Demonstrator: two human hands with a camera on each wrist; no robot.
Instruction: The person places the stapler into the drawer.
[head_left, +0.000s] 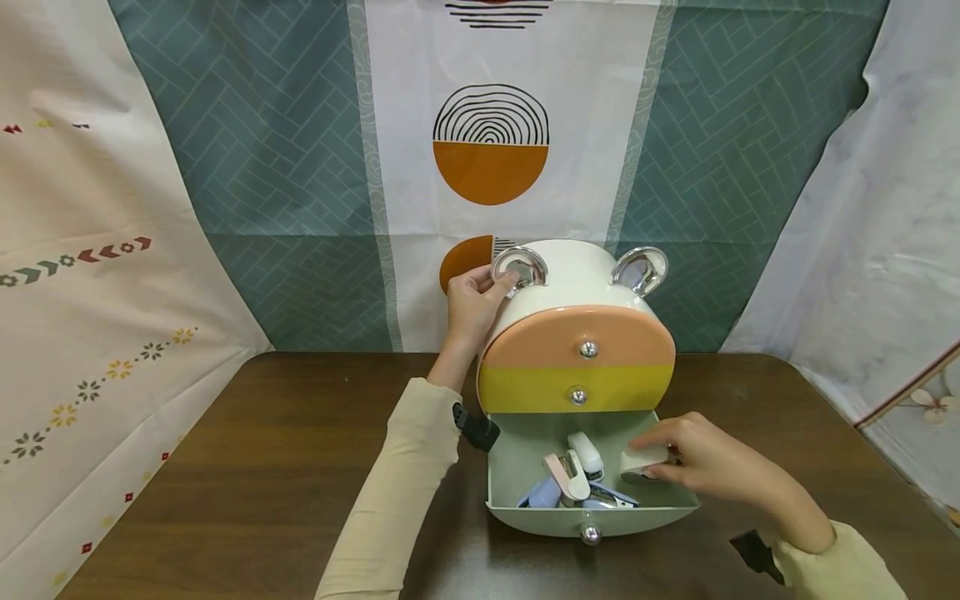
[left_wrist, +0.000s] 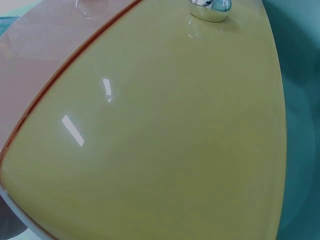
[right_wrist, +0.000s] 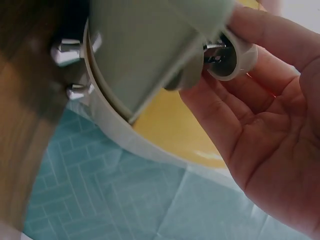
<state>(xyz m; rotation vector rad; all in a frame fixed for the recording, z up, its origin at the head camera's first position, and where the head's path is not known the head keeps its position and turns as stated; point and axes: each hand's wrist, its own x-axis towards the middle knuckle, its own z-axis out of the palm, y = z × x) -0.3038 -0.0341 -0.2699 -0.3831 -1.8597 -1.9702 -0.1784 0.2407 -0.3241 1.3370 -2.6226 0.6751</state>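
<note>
A small drawer cabinet [head_left: 577,279] with two silver ears stands on the table, its bottom green drawer [head_left: 517,433] pulled out. My left hand [head_left: 474,304] grips the left ear [head_left: 531,260], thumb on its front. Over the right side of the drawer, my right hand [head_left: 701,458] pinches a small white rounded object [head_left: 637,460]. In the right wrist view, that white object [right_wrist: 247,62] shows a dark hollow with metal parts inside. To its left in the drawer lie a white stapler-like piece [head_left: 587,454], a pink-and-white one [head_left: 573,479] and blue ones [head_left: 543,493].
Above the pulled-out drawer are a shut yellow drawer [head_left: 525,390] and a shut orange one [head_left: 540,342], each with a silver knob. The brown wooden table [head_left: 300,467] extends to both sides. Patterned cloth [head_left: 262,167] hangs behind.
</note>
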